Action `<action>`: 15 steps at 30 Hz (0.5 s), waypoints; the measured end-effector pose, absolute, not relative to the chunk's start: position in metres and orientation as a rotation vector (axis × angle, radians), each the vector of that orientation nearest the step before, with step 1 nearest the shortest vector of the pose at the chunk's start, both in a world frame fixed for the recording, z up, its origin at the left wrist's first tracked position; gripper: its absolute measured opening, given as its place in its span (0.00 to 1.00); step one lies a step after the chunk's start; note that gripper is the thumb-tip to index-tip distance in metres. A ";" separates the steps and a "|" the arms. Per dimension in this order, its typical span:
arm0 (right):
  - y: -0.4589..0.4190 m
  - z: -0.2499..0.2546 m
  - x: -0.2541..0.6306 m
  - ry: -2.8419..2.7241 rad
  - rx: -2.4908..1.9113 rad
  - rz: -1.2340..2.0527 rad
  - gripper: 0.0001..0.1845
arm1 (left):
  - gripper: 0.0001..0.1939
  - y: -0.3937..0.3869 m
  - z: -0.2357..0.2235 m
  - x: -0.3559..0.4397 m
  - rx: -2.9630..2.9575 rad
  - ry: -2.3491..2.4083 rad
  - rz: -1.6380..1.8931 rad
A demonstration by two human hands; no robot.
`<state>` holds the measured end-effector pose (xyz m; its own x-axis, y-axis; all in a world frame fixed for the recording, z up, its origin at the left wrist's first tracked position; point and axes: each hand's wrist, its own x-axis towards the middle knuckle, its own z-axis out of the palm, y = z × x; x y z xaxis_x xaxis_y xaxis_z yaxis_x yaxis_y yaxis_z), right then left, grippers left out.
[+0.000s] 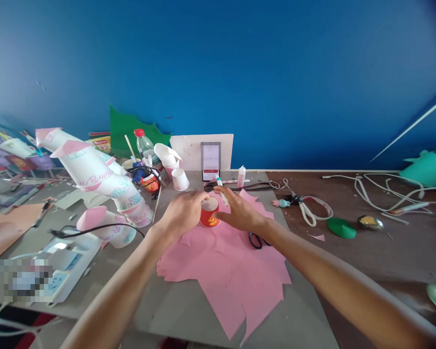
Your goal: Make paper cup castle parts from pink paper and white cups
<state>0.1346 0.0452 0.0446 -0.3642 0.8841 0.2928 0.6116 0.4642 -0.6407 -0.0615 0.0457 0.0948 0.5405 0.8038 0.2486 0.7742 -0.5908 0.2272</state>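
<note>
A red paper cup [210, 218] with yellow marking stands upright on cut pink paper [225, 271]. My left hand [187, 209] is closed against the cup's left side, its fingertips at the rim. At the cup's right is my right hand [241, 209], with a white marker with a teal end [221, 191] between its fingers. Its thumb reaches the cup's side. Black-handled scissors [256, 241] lie on the paper, partly hidden by my right forearm.
Decorated paper-cup towers [105, 179] stand left, near a power strip [63, 266]. A phone [210, 162] leans against white card behind the cup. A white cup [180, 179], glue bottle [241, 177], white cables [308, 208] and green paper cone [341, 228] lie around.
</note>
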 end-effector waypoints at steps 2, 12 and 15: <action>0.050 0.036 0.121 -2.176 -1.256 0.462 0.41 | 0.16 0.040 0.089 -0.069 2.534 1.425 0.732; 0.041 0.043 0.155 -2.056 -1.432 0.120 0.33 | 0.17 0.024 0.018 -0.103 2.353 1.709 0.524; 0.032 0.039 0.196 -2.020 -1.584 -0.053 0.34 | 0.19 0.028 0.010 -0.105 2.375 1.770 0.354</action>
